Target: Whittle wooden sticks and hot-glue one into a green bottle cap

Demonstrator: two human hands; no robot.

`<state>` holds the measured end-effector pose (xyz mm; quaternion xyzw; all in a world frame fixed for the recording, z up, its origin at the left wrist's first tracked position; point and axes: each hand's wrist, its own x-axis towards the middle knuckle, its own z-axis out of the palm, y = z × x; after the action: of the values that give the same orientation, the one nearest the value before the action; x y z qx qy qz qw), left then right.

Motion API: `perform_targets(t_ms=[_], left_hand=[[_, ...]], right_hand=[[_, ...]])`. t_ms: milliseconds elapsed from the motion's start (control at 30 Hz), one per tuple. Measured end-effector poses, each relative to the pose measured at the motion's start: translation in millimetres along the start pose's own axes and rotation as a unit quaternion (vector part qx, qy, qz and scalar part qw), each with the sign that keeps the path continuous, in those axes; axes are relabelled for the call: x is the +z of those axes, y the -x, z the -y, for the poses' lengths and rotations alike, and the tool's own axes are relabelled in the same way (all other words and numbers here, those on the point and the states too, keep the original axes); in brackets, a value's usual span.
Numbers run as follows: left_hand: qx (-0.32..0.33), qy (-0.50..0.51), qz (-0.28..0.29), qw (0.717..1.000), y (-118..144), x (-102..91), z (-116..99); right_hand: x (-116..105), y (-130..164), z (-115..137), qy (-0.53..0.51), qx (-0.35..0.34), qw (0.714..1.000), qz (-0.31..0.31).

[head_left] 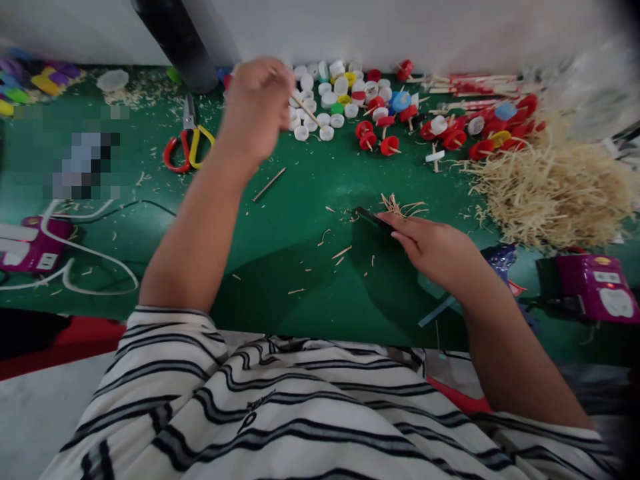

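Two bare hands are over the green desk (300,213). Near its far edge, the left hand (263,110), blurred, is curled round a thin wooden stick (306,111), which slants out to the right towards a spread of mostly white plastic caps (329,100); whether the stick touches them I cannot tell. Closer to the middle of the desk, the right hand (437,250) grips a dark, narrow blade (373,219) pointing left, with a small cluster of shavings (397,205) just beyond the fingers. Loose slivers (342,253) lie scattered between there and the near edge. A slim metal rod (269,185) lies on the desktop below the left hand, and scissors (189,123) with red and yellow handles lie to its left. Red caps on sticks (390,145) sit right of the white ones, towards the far right corner, and a big heap of pale strands (555,193) fills the right side, beyond a purple box (575,280) near the right edge.
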<state>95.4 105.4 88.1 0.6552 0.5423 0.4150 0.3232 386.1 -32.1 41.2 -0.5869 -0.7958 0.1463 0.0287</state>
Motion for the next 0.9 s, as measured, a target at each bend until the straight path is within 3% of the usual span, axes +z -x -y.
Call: perform_targets(t_ms=[67, 133, 233, 467, 600, 700, 900], left_hand=[[0.005, 0.015, 0.023, 1.000, -1, -17.0, -6], [-0.009, -0.007, 0.106, 0.994, 3, -24.3, -9], [-0.008, -0.052, 0.210, 0.976, 14, -19.8, -11], [0.001, -0.197, 0.356, 0.913, 23, -0.5, -17], [0.009, -0.272, 0.386, 0.881, 25, 9.6, -17], [0.014, -0.276, 0.392, 0.878, 27, 14.4, -16], [0.034, -0.113, 0.326, 0.938, 30, 18.9, -8]], right_hand=[[1, -2, -6, -0.020, -0.014, 1.000, -0.003], [1, -4, -11, -0.034, -0.029, 0.999, -0.011], [-1, -5, -14, -0.054, -0.042, 0.997, -0.034], [-7, -2, -14, -0.084, -0.036, 0.995, -0.050], [-6, -1, -13, -0.081, -0.058, 0.994, -0.034], [-4, 0, -12, -0.078, -0.065, 0.994, -0.032], [-5, 2, -9, -0.095, -0.078, 0.992, -0.029]])
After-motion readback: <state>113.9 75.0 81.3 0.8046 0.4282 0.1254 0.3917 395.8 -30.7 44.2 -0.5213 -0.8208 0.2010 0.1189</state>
